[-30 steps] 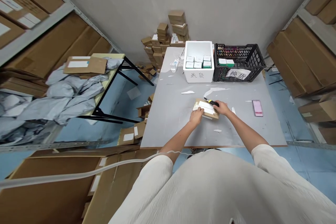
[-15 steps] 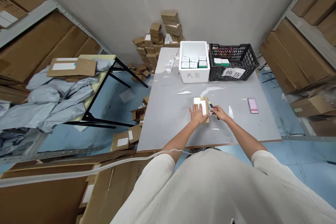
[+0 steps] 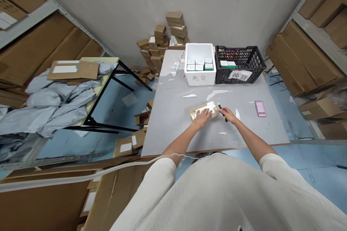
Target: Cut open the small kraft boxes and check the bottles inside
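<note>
A small cardboard box (image 3: 194, 112) with a white label on top lies on the grey table (image 3: 168, 122), its long side running left to right. Spread fingers of my left hand (image 3: 202, 118) rest on the label. Just right of the box, my right hand (image 3: 227, 114) is closed round a black and yellow cutter (image 3: 219, 105), whose front end points up and away from me near the box's right end. Whether the cutter's blade is out is too small to tell.
A white foam bin (image 3: 200, 81) and a black crate (image 3: 240, 79), both holding small white boxes, stand at the table's back. A pink phone (image 3: 260, 109) lies at the right. Grey bags (image 3: 51, 97) cover a side table. Cardboard boxes (image 3: 155, 50) are stacked by the wall.
The box has turned from pointing away from me to lying sideways. My left hand has shifted slightly left with it, and my right hand with the cutter has moved a little right.
</note>
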`<state>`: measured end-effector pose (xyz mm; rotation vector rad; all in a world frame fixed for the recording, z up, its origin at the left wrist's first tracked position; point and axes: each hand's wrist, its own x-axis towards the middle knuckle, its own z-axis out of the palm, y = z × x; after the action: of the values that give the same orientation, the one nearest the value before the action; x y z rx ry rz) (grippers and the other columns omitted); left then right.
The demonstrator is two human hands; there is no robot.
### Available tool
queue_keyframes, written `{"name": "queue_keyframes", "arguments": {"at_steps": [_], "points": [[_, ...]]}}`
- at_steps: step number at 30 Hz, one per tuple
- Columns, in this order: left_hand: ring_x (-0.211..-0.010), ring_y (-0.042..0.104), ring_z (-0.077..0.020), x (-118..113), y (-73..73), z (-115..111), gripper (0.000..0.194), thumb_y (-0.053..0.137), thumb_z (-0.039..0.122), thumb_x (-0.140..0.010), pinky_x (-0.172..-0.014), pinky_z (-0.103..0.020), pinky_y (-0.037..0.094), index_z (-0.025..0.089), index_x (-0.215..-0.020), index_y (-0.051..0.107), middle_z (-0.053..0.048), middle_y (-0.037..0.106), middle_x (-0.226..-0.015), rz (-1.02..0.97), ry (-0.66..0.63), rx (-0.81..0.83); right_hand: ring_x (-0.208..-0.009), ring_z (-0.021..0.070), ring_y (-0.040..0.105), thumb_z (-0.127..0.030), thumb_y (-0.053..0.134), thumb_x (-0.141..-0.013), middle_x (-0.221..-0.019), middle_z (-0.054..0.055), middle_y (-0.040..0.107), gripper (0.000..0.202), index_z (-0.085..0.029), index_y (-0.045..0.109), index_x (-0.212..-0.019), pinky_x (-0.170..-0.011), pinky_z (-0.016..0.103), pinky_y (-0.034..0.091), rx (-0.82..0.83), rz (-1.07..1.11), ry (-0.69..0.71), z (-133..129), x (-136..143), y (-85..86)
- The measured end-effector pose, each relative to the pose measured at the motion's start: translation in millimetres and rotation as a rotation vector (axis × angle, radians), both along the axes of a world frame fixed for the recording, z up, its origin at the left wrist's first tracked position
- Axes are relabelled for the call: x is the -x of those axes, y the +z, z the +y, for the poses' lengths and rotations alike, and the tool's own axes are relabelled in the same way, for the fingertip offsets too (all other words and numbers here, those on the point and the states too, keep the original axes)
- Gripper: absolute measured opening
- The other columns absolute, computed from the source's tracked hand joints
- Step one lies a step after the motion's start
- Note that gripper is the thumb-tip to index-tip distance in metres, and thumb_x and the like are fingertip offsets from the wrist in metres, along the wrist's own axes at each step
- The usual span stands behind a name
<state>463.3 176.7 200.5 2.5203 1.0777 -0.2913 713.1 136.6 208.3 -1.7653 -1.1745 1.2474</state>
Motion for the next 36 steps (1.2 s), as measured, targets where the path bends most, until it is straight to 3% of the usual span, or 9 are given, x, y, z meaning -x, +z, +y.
{"name": "queue_keyframes", "arguments": {"at_steps": [6,9,14,17,22,26,31,36], "points": [[-0.154,0.049,-0.0339,7.9,19.4,-0.7,0.08,0.059,0.016,-0.095,-0.13,-0.054,0.031,0.023,-0.17,0.032,-0.019,0.055,-0.162,-0.074,0.047,-0.083,-0.107,0.0254,0.076,-0.063,0.071,-0.089,-0.105,0.008,0.082,0.041,-0.024,0.064,-0.101,-0.084,0.033,0.06,0.124,0.18,0.075,-7.9,15.6,3.0],[-0.145,0.055,-0.0332,2.9,22.2,-5.8,0.066,0.058,0.015,-0.095,-0.126,-0.05,0.035,0.022,-0.16,0.045,-0.018,0.063,-0.149,-0.077,0.057,-0.125,-0.1,0.0255,0.078,-0.059,0.07,-0.092,-0.104,0.008,0.082,0.036,-0.024,0.068,-0.099,-0.077,0.032,0.061,0.175,0.235,0.128,-10.5,15.5,11.8],[-0.141,0.057,-0.0317,-0.7,19.1,-7.3,0.074,0.063,0.006,-0.087,-0.13,-0.051,0.028,0.021,-0.156,0.045,-0.017,0.061,-0.147,-0.042,0.066,-0.119,-0.079,0.021,0.074,-0.054,0.063,-0.098,-0.091,0.005,0.079,0.033,-0.023,0.069,-0.087,-0.066,0.028,0.056,0.138,-0.017,0.215,-11.3,-8.9,29.3],[-0.138,0.06,-0.031,-0.8,17.0,-5.8,0.068,0.065,0.003,-0.083,-0.133,-0.05,0.023,0.019,-0.148,0.052,-0.018,0.059,-0.145,-0.031,0.051,-0.101,-0.073,0.019,0.071,-0.05,0.065,-0.096,-0.086,0.003,0.077,0.027,-0.023,0.071,-0.094,-0.065,0.027,0.053,0.1,-0.107,0.293,-12.1,-29.7,33.1],[-0.133,0.062,-0.0298,2.9,14.1,-5.3,0.064,0.067,0.004,-0.084,-0.136,-0.05,0.021,0.021,-0.144,0.057,-0.015,0.059,-0.143,-0.054,0.048,-0.086,-0.079,0.0211,0.069,-0.048,0.068,-0.094,-0.087,0.002,0.078,0.028,-0.025,0.079,-0.105,-0.071,0.029,0.052,0.04,-0.307,0.463,-8.5,-52.9,26.7],[-0.128,0.065,-0.0287,6.7,15.0,-6.7,0.065,0.066,0.005,-0.086,-0.137,-0.051,0.019,0.025,-0.146,0.058,-0.014,0.06,-0.143,-0.062,0.027,-0.088,-0.078,0.0225,0.066,-0.048,0.068,-0.095,-0.088,0.003,0.079,0.029,-0.03,0.083,-0.11,-0.071,0.031,0.048,-0.012,-0.498,0.544,3.5,-55.3,17.9],[-0.125,0.066,-0.027,6.9,20.4,-10.3,0.061,0.06,0.003,-0.088,-0.137,-0.048,0.02,0.024,-0.145,0.058,-0.013,0.061,-0.138,-0.03,0.007,-0.128,-0.07,0.0209,0.062,-0.048,0.07,-0.091,-0.079,0.003,0.077,0.025,-0.029,0.083,-0.099,-0.064,0.03,0.044,-0.004,-0.496,0.578,17.7,-39.4,16.5],[-0.124,0.067,-0.0267,7.3,20.1,-10.8,0.059,0.064,0.005,-0.087,-0.137,-0.048,0.02,0.022,-0.143,0.056,-0.013,0.061,-0.139,-0.018,0.007,-0.132,-0.061,0.0169,0.058,-0.055,0.071,-0.088,-0.066,0.0,0.071,0.032,-0.025,0.076,-0.08,-0.057,0.028,0.041,0.113,-0.291,0.601,13.4,-30.4,26.9]]}}
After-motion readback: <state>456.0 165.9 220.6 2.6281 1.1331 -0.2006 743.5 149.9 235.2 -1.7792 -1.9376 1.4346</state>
